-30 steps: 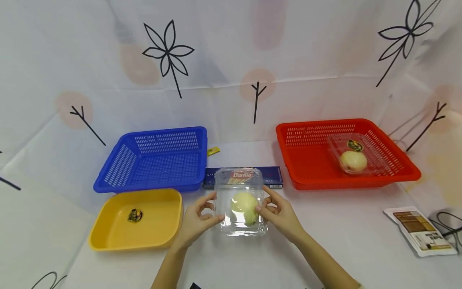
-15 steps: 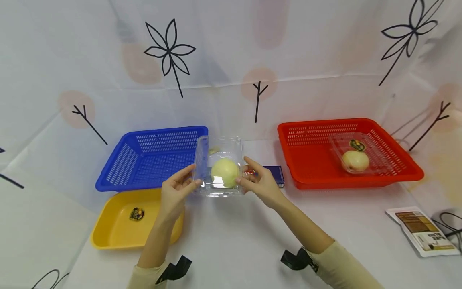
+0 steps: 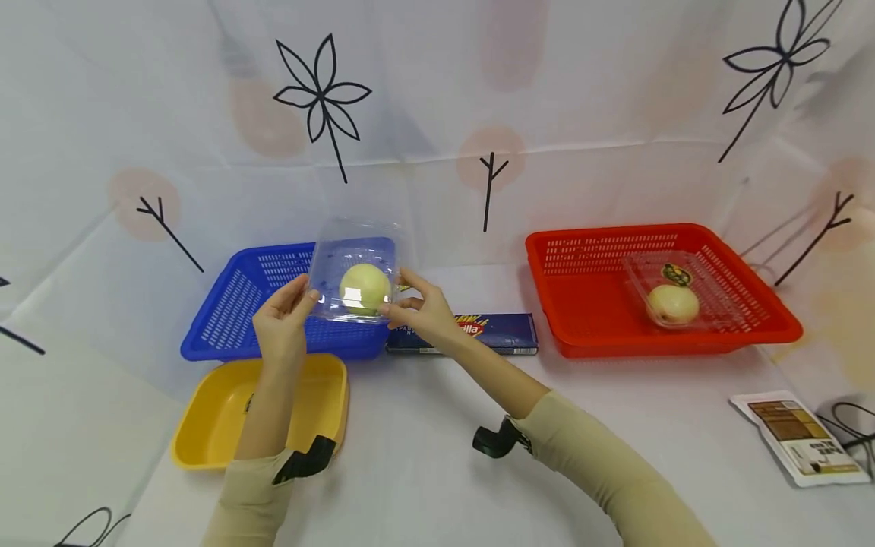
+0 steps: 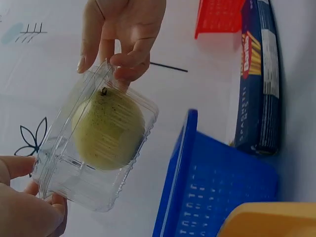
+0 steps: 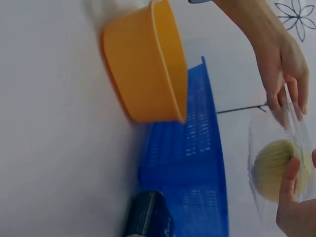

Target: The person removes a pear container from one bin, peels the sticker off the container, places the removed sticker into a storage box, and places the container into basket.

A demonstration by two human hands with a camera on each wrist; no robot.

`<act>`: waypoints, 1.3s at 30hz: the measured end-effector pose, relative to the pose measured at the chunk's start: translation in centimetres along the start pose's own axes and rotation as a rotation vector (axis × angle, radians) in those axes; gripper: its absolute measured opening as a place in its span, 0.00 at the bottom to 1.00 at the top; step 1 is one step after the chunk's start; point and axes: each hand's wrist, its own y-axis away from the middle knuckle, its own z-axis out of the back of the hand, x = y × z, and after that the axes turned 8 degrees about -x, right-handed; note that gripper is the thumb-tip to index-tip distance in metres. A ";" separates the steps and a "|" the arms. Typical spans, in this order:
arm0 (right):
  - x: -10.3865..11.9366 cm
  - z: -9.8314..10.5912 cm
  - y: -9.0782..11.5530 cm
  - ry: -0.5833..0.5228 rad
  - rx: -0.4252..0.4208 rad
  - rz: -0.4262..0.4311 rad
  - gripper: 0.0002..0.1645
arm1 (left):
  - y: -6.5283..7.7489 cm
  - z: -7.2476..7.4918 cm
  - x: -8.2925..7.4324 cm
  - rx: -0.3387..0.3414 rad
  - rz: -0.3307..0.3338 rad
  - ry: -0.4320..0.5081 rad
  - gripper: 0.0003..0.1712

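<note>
A clear plastic clamshell box point(image 3: 328, 292) with a round pale yellow-green pear point(image 4: 108, 129) inside is held up in front of the blue basket point(image 3: 235, 319). My left hand point(image 3: 282, 323) pinches its left edge between thumb and fingers. On the other side, my right hand point(image 3: 425, 313) grips the right edge near the pear. In the left wrist view the closed box is lifted above the blue basket's rim. The right wrist view shows both hands at opposite ends of the box, with the pear partly behind a thumb.
In front of the blue basket stands a yellow tub point(image 3: 321, 403), partly hidden by my left forearm. A blue spaghetti box point(image 3: 502, 334) lies mid-table. The red basket point(image 3: 560, 304) holds another clear box with a pale fruit point(image 3: 673, 304). A pouch point(image 3: 796, 441) lies far right.
Both hands have carried the clear box with the pear up, away and to the left, from in front of the spaghetti box to the blue basket. The spaghetti box is more visible now.
</note>
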 end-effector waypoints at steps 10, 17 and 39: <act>-1.7 -4.4 -3.2 -0.066 0.018 -0.051 0.45 | -3.4 3.1 1.5 -0.138 0.002 0.288 0.18; -3.3 -7.8 -4.2 -0.051 0.031 -0.098 0.46 | -4.8 5.5 2.4 -0.205 0.010 0.313 0.18; -4.8 -12.0 -7.4 -0.120 0.090 -0.356 0.42 | -9.7 9.3 4.3 -0.294 0.080 0.149 0.22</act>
